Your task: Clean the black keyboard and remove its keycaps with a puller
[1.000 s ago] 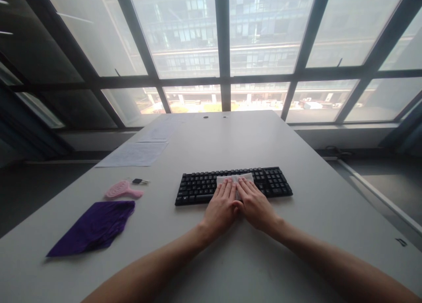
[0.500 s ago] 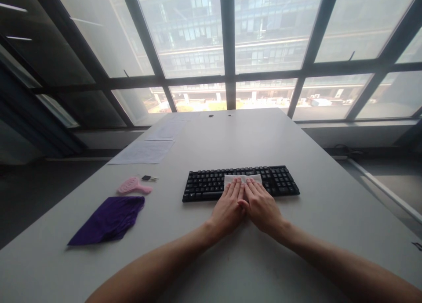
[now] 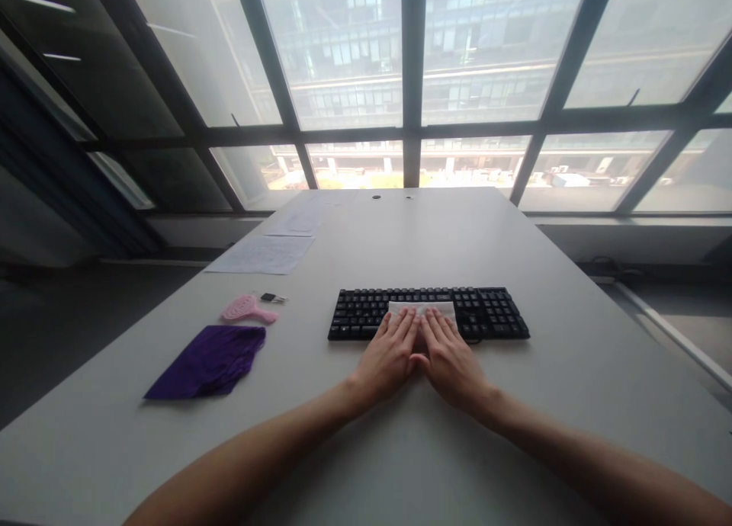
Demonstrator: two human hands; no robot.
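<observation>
A white table [image 3: 354,240] fills the lower frame. At lower centre, the left hand [image 3: 387,360] and right hand [image 3: 454,362] lie flat, thumbs meeting, fingers extended on a white cloth [image 3: 422,306], neither gripping it. Both are about equally near the black keyboard [image 3: 361,312] beneath, whose long axis runs left to right, across the fingers. Windows [image 3: 480,46] span the upper frame.

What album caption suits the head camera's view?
Left hand and right hand lie on a white cloth atop a black keyboard, purple fabric nearby.
</observation>
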